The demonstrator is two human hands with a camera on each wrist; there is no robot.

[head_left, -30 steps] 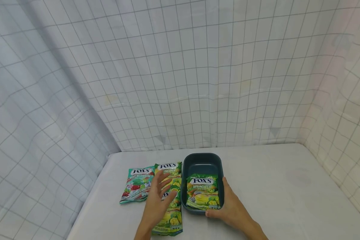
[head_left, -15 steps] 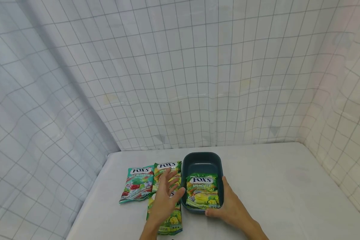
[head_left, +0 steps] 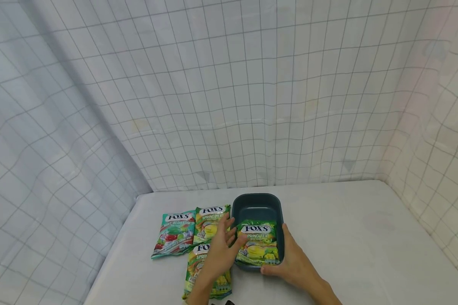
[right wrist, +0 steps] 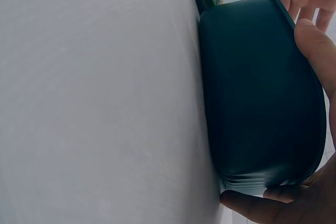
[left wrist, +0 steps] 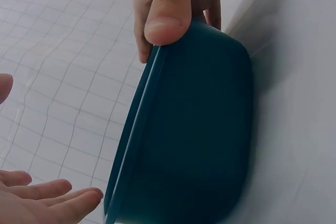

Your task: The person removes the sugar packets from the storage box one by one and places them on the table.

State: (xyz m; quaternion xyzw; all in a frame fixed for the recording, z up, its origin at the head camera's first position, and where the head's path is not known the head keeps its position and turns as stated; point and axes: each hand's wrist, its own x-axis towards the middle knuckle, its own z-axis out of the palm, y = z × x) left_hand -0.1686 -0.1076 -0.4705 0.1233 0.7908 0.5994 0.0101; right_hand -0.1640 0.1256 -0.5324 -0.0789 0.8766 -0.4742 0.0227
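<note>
A dark teal plastic tub stands on the white table, and a green FOX'S Spring Tea candy bag lies inside its near half. My right hand grips the tub's near right corner. In the right wrist view its thumb lies on the rim, with other fingers along the side wall. My left hand hovers by the tub's left rim, holding nothing, its fingers spread and relaxed. It partly covers another Spring Tea bag lying below it. In the left wrist view the tub's outer wall shows close up.
Left of the tub, a second loose Spring Tea bag lies beyond the nearer one. A teal FOX'S Mint Blossom bag lies beside it. White grid-patterned cloth hangs behind and on both sides of the table.
My left hand has moved right, off the loose candy bags and up to the tub's left rim. The nearer loose bag shows more fully. My right hand keeps its grip on the tub.
</note>
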